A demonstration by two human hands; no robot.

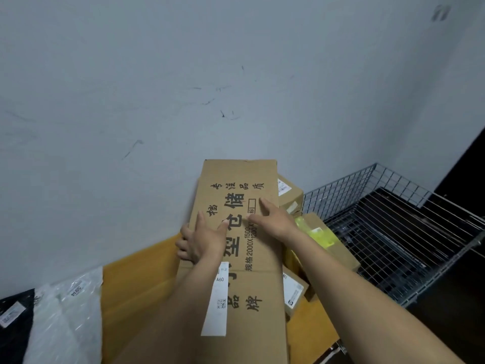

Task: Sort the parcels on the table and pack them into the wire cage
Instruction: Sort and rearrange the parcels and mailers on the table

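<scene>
A long flat cardboard parcel (237, 187) with black printed characters and a white label lies lengthwise on the yellow table (136, 279), its far end against the wall. My left hand (202, 237) grips its left edge, fingers curled under and thumb on top. My right hand (273, 219) rests flat on its top face, fingers spread. Smaller cardboard parcels (290, 195) lie under and beside its right edge, one with yellow tape (321, 236). The wire cage (393, 232) stands to the right of the table, open at the top.
A white plastic mailer (70, 311) and a black mailer (13, 319) lie at the table's left. A grey scuffed wall (183, 88) runs right behind the table. Dark flat panels lie inside the cage. The floor at lower right is dark.
</scene>
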